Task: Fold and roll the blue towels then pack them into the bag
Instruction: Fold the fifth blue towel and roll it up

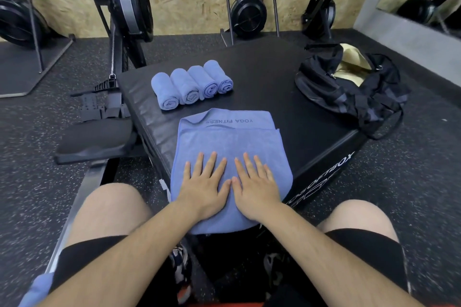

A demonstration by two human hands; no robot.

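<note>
A folded blue towel [229, 139] printed "YOGA FITNESS" lies flat on the black soft box [274, 87], its near end hanging over the front edge. My left hand [205, 185] and my right hand [255, 187] press flat on its near half, side by side, fingers straight and spread. Several rolled blue towels [192, 85] lie in a row at the box's far left. A black duffel bag [349, 87] sits open on the box's right corner, showing a pale lining.
Rowing machines [129, 7] stand along the plywood wall behind the box, one rail and seat [94, 139] running close on the left. Speckled rubber floor surrounds the box. My bare knees flank its near corner. Another blue cloth [37, 286] shows at the lower left.
</note>
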